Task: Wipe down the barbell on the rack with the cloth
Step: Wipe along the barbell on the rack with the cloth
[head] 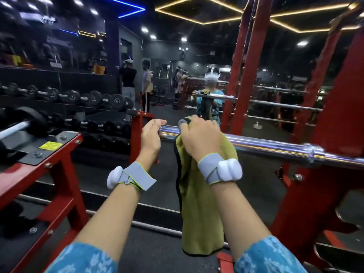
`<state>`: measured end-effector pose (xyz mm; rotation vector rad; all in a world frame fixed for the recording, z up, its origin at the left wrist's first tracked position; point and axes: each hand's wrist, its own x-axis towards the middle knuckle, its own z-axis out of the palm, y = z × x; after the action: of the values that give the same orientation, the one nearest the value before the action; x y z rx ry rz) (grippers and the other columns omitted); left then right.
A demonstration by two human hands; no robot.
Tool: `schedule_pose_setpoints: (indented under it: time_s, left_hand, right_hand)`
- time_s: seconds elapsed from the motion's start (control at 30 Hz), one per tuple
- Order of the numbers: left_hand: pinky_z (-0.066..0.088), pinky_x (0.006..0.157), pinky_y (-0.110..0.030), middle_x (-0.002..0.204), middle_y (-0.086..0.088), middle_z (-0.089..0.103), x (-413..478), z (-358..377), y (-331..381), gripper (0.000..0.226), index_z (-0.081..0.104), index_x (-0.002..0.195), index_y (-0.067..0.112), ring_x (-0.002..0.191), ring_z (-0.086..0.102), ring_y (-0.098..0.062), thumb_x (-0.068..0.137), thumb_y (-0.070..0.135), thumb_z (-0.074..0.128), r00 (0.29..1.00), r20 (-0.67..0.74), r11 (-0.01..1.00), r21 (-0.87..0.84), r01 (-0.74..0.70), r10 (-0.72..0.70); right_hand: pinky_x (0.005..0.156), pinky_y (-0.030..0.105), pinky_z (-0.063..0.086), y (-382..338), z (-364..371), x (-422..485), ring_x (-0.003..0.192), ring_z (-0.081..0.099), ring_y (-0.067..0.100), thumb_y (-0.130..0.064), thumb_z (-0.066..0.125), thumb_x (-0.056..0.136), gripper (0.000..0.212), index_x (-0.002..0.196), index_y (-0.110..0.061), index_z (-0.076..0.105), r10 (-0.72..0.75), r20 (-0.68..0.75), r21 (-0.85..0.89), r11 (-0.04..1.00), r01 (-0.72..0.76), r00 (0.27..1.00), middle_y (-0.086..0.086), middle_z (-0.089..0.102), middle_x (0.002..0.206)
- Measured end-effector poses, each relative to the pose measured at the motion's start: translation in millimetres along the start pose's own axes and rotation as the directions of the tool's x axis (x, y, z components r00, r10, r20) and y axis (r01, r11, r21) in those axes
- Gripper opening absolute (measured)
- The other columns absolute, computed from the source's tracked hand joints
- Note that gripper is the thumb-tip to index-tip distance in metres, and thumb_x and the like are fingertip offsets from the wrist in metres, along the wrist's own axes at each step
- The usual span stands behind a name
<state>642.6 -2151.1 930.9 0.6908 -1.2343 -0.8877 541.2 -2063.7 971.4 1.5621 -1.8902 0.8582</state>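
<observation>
Fingers of the right hand clamp the olive-green cloth over the chrome barbell, just beside the left hand, whose curled fingers reach the bar's end, grip unclear.

right hand: on top of barbell, fingers curled over cloth and bar.
cloth: olive green with a dark edge, draped over the bar, hanging down between the forearms.
barbell: chrome, horizontal, running right into the red rack.
left hand: just beside the right hand at the bar's left end, fingers curled; actual grip unclear.
wrists: grey strap with a white pod on each.
left side: dumbbells in rows on shelves.
ahead: mirror reflecting the bar and cloth.
</observation>
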Motion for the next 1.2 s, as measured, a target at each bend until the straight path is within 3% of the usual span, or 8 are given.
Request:
schedule_pose_setpoints:
  time_s: [0.07, 0.17, 0.27, 0.37, 0.57, 0.67, 0.97, 1.2]
  left_hand:
    - [0.044, 0.064, -0.027, 0.074, -0.007, 0.058, 0, -2, 2, 0.028, 0.061, 0.073, 0.017, 0.067, 0.055, -0.014, 0.094, 0.017, 0.042, 1.000, 0.016, 1.000, -0.016, 0.009, -0.009]
    - [0.045, 0.070, -0.033, 0.074, -0.007, 0.061, 0, -4, 2, 0.028, 0.061, 0.071, 0.019, 0.071, 0.056, -0.021, 0.084, 0.032, 0.040, 1.000, 0.021, 1.000, 0.022, -0.009, 0.009]
    - [0.045, 0.070, -0.033, 0.072, -0.004, 0.059, -3, -3, 5, 0.034, 0.059, 0.072, 0.019, 0.064, 0.055, -0.018, 0.098, 0.026, 0.038, 1.000, 0.018, 0.999, 0.035, 0.008, -0.009]
    - [0.046, 0.068, -0.033, 0.074, -0.008, 0.059, 1, -2, 4, 0.041, 0.059, 0.075, 0.017, 0.064, 0.056, -0.021, 0.103, 0.021, 0.030, 0.999, 0.026, 0.999, 0.010, 0.034, -0.034]
    - [0.046, 0.063, -0.022, 0.072, -0.002, 0.060, -2, -6, 4, 0.042, 0.060, 0.079, 0.012, 0.066, 0.056, -0.010, 0.104, 0.028, 0.029, 0.978, 0.088, 0.967, -0.156, 0.202, -0.190]
    - [0.050, 0.070, -0.024, 0.080, -0.004, 0.066, -2, -7, 5, 0.043, 0.064, 0.086, 0.011, 0.075, 0.061, -0.014, 0.103, 0.031, 0.030, 0.954, 0.155, 0.928, -0.237, 0.287, -0.255]
    - [0.052, 0.066, -0.022, 0.079, -0.006, 0.066, -1, -15, 16, 0.051, 0.059, 0.092, 0.008, 0.074, 0.063, -0.014, 0.102, 0.043, 0.024, 0.882, 0.279, 0.810, -0.361, 0.463, -0.380]
    - [0.047, 0.081, -0.027, 0.101, -0.020, 0.063, -3, -23, 22, 0.076, 0.060, 0.108, -0.003, 0.089, 0.061, -0.025, 0.097, 0.057, 0.015, 0.871, 0.308, 0.773, -0.410, 0.484, -0.382]
  right_hand:
    - [0.070, 0.039, 0.044, -13, 12, -10, 0.068, 0.058, 0.033, -0.032, 0.038, 0.081, 0.034, 0.079, -0.008, 0.062, -0.123, -0.068, 0.036, 0.991, 0.126, 0.990, 0.013, 0.062, 0.071]
    - [0.086, 0.044, 0.039, -2, 24, -20, 0.074, 0.058, 0.031, -0.030, 0.041, 0.078, 0.035, 0.090, -0.006, 0.065, -0.224, -0.179, 0.021, 0.973, 0.231, 0.958, 0.010, 0.062, 0.078]
    - [0.104, 0.050, 0.027, 10, 20, -21, 0.080, 0.059, 0.032, -0.031, 0.035, 0.080, 0.039, 0.089, -0.007, 0.064, -0.090, -0.235, 0.021, 0.995, 0.097, 0.968, 0.009, 0.064, 0.080]
    - [0.108, 0.047, 0.023, -5, 4, -7, 0.096, 0.057, 0.033, -0.037, 0.020, 0.084, 0.051, 0.096, -0.010, 0.062, 0.049, -0.017, 0.029, 0.998, -0.049, 0.999, 0.011, 0.067, 0.095]
    - [0.068, 0.037, 0.041, -38, 21, -3, 0.072, 0.059, 0.032, -0.033, 0.028, 0.081, 0.041, 0.082, -0.009, 0.061, -0.187, -0.050, 0.039, 0.981, 0.189, 0.981, 0.010, 0.064, 0.077]
    - [0.072, 0.038, 0.045, -21, 31, -17, 0.078, 0.060, 0.030, -0.026, 0.040, 0.078, 0.035, 0.093, -0.007, 0.065, -0.326, -0.200, 0.067, 0.936, 0.345, 0.924, 0.009, 0.065, 0.085]
    - [0.069, 0.038, 0.043, -47, 31, -2, 0.062, 0.057, 0.030, -0.029, 0.033, 0.078, 0.034, 0.076, -0.009, 0.060, -0.155, -0.147, 0.068, 0.984, 0.166, 0.977, 0.010, 0.060, 0.067]
    - [0.097, 0.049, 0.033, -24, 51, -26, 0.105, 0.063, 0.031, -0.026, 0.043, 0.077, 0.045, 0.106, -0.001, 0.066, -0.390, -0.336, -0.037, 0.915, 0.402, 0.857, 0.014, 0.067, 0.108]
